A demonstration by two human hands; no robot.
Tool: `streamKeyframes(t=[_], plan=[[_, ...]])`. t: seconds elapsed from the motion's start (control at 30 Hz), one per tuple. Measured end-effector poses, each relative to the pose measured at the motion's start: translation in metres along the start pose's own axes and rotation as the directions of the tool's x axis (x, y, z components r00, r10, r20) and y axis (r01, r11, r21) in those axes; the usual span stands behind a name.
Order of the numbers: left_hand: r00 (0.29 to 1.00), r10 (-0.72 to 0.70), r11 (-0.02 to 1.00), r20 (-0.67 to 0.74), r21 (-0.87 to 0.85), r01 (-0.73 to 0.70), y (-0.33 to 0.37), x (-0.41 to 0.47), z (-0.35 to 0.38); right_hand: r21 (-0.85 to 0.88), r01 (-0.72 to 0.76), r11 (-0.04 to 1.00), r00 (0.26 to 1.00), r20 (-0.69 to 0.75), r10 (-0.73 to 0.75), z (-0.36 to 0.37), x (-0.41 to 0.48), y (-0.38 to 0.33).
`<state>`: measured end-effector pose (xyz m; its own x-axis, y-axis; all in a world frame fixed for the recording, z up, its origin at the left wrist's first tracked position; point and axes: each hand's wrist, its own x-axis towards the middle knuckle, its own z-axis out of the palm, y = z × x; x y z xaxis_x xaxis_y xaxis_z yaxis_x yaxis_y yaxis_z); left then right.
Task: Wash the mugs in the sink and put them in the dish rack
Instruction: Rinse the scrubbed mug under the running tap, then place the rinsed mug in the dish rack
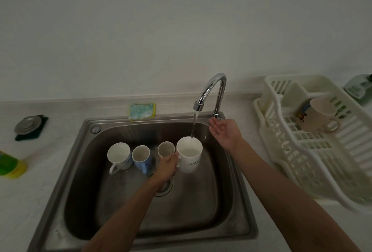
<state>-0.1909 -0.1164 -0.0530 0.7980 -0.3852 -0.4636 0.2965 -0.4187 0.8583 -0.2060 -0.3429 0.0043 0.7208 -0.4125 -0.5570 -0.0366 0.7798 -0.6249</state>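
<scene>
My left hand (167, 167) grips the handle of a white mug with dark lettering (190, 155), held upright under the running faucet (212, 92); water streams into it. My right hand (224, 131) hovers open, palm up, right of the stream near the faucet base. Three more mugs stand in the steel sink (237, 229): a white one (118, 156), a blue one (142, 158) and a smaller pale one (166, 148). One beige mug with a picture (320, 117) lies on its side in the white dish rack (314, 163) on the right.
A green-yellow sponge (142, 111) leans behind the sink. A metal drain plug (28, 124) rests on a dark pad at left, a green-yellow soap bottle (10, 165) at the far left edge. A green bottle (360, 88) stands behind the rack.
</scene>
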Motion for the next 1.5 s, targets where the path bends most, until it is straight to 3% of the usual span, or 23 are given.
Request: streamKeyframes(t=[0.13,0.2,0.3,0.4,0.5,0.63,0.7,0.8,0.9,0.97,1.07,1.13,1.2,1.3,1.4,1.5], plan=[[1.0,-0.002,1.0,0.002,-0.03,0.002,0.004,-0.008,-0.005,0.047,0.043,0.998,0.999,-0.024,-0.042,-0.003,0.008,-0.014],[1.0,-0.003,0.999,0.001,-0.043,0.003,0.004,-0.011,-0.011,-0.01,0.051,0.999,0.998,-0.029,-0.051,-0.005,0.012,-0.015],[1.0,-0.024,0.997,-0.019,-0.075,0.022,0.002,-0.02,-0.018,-0.292,0.064,0.954,0.997,-0.025,-0.074,-0.013,0.001,0.008],[0.999,-0.025,0.98,0.036,-0.198,0.032,0.002,-0.031,-0.022,-0.569,-0.072,0.819,0.986,0.085,0.146,-0.031,-0.025,0.048],[0.996,-0.009,0.937,0.083,-0.348,0.037,0.009,-0.043,-0.02,-0.49,-0.162,0.856,0.931,0.213,0.298,-0.039,-0.045,0.074],[0.988,0.014,0.858,0.156,-0.509,0.068,0.015,-0.057,-0.015,-0.151,-0.186,0.971,0.917,0.329,0.227,-0.037,-0.064,0.085],[0.978,0.025,0.844,0.207,-0.528,0.09,0.014,-0.063,-0.016,-0.087,-0.185,0.979,0.912,0.355,0.204,-0.038,-0.071,0.085],[0.965,0.017,0.882,0.263,-0.458,0.109,0.017,-0.072,-0.02,-0.161,-0.096,0.982,0.924,0.352,0.148,-0.032,-0.08,0.078],[0.973,-0.053,0.969,0.225,-0.222,0.105,0.015,-0.077,-0.025,-0.356,0.05,0.933,0.944,0.322,0.073,-0.026,-0.091,0.069],[0.981,-0.081,0.986,0.175,-0.127,0.105,0.011,-0.079,-0.031,-0.559,0.175,0.81,0.958,0.288,-0.009,-0.025,-0.095,0.063],[0.987,-0.064,0.99,0.149,-0.118,0.082,0.011,-0.083,-0.045,-0.811,0.36,0.461,0.931,0.344,-0.122,-0.02,-0.104,0.053],[0.984,-0.063,0.988,0.166,-0.128,0.085,0.012,-0.085,-0.053,-0.895,0.386,0.223,0.921,0.361,-0.146,-0.014,-0.111,0.047],[0.98,-0.067,0.983,0.189,-0.154,0.097,0.014,-0.087,-0.058,-0.921,0.384,0.061,0.914,0.37,-0.167,-0.01,-0.116,0.046],[0.958,0.105,0.994,0.266,-0.063,-0.092,0.019,-0.092,-0.061,-0.926,0.375,-0.047,0.906,0.377,-0.194,0.003,-0.135,0.046],[0.864,0.312,0.92,0.396,0.101,-0.379,0.024,-0.09,-0.06,-0.918,0.361,-0.163,0.883,0.393,-0.256,0.017,-0.157,0.047],[0.834,0.39,0.851,0.39,0.193,-0.488,0.028,-0.088,-0.05,-0.901,0.348,-0.261,0.846,0.421,-0.326,0.029,-0.174,0.045]])
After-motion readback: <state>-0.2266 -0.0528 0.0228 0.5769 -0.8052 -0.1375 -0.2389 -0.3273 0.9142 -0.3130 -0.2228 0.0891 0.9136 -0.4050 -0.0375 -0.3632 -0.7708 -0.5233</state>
